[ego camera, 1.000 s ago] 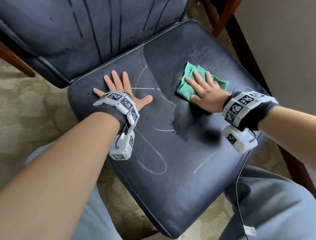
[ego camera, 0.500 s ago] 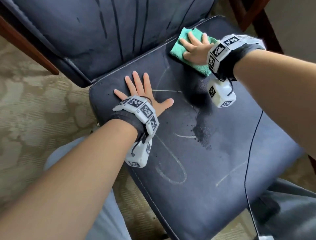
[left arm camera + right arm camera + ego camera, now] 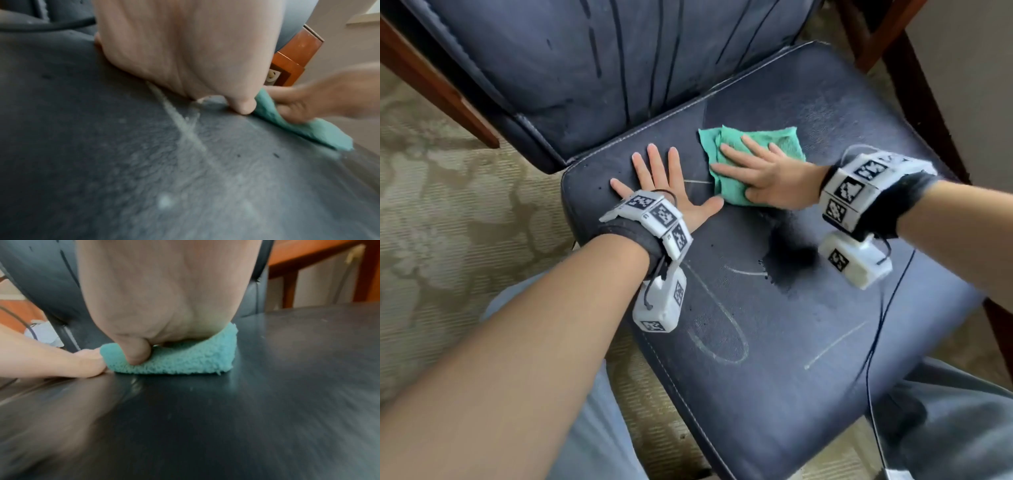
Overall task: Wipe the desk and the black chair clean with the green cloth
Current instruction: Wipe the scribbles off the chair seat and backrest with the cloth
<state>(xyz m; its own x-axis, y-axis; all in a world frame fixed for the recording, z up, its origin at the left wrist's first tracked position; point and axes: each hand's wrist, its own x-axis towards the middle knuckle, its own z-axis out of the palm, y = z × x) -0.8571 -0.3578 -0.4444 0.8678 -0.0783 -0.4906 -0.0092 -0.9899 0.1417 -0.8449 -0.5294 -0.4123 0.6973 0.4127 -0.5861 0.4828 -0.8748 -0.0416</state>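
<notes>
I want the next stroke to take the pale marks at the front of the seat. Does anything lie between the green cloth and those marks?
Nothing on that path. The right hand presses the green cloth near the seat's back; the chalk oval lies across bare seat. The left hand lies flat beside the cloth, off that line.

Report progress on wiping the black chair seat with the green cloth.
Done: the seat looks streak-free on its right rear part. In hand: the right hand presses the green cloth flat beside the left hand, which rests spread on the seat. Left: a pale loop and a streak nearer the front. No desk is in view.
</notes>
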